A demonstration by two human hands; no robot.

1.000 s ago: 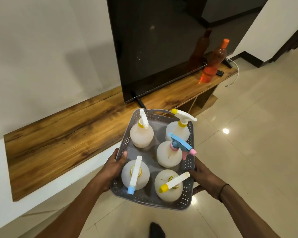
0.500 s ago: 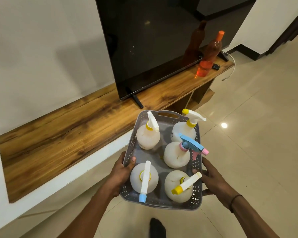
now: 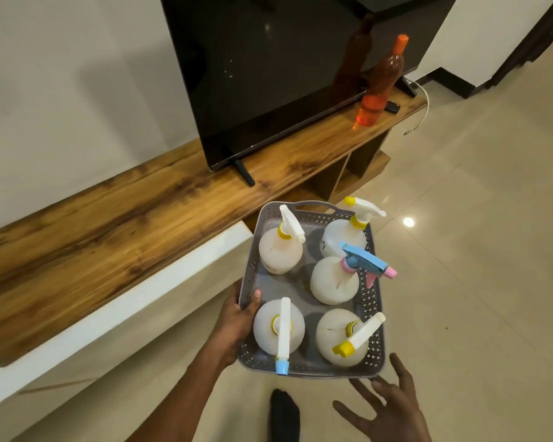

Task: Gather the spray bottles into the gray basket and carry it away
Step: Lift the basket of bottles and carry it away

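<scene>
Below the centre of the frame, the gray basket [image 3: 312,218] was held above the tiled floor [image 3: 479,250] by the left hand [image 3: 237,320] alone, thumb hooked over its left rim and fingers hidden beneath. Five spray bottles [image 3: 334,280] were seen standing inside it, their bases partly masked by the walls. At the lower right, the right hand [image 3: 388,413] was spread wide with nothing in it, just off the basket's near corner; its wrist was cut off by the bottom edge. A dark foot [image 3: 284,416] was only partly visible. At the upper right, an orange bottle [image 3: 379,87] stood on the wooden shelf [image 3: 109,228] beside a black television [image 3: 268,74].
</scene>
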